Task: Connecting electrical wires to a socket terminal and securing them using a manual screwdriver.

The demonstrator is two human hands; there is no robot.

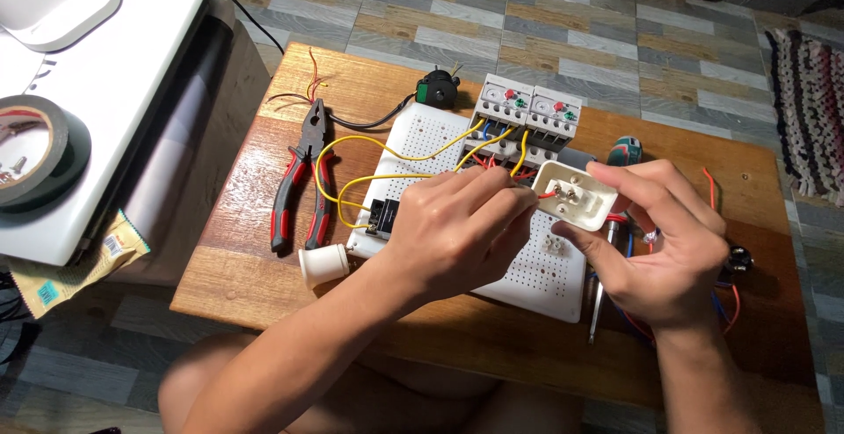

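Note:
My right hand holds a small cream plastic switch housing, tilted so its open back with metal terminals faces me. My left hand pinches a red wire at the housing's left edge, fingers closed over it. Both hands hover above a white perforated board lying on a wooden board. Yellow wires loop across the perforated board. Two grey contactor-type blocks with red and green buttons stand at its far edge.
Red-handled pliers lie left of the perforated board, a white lamp holder near its front corner. A screwdriver lies under my right hand. A black tape roll rests on a white case at left. Tiled floor surrounds.

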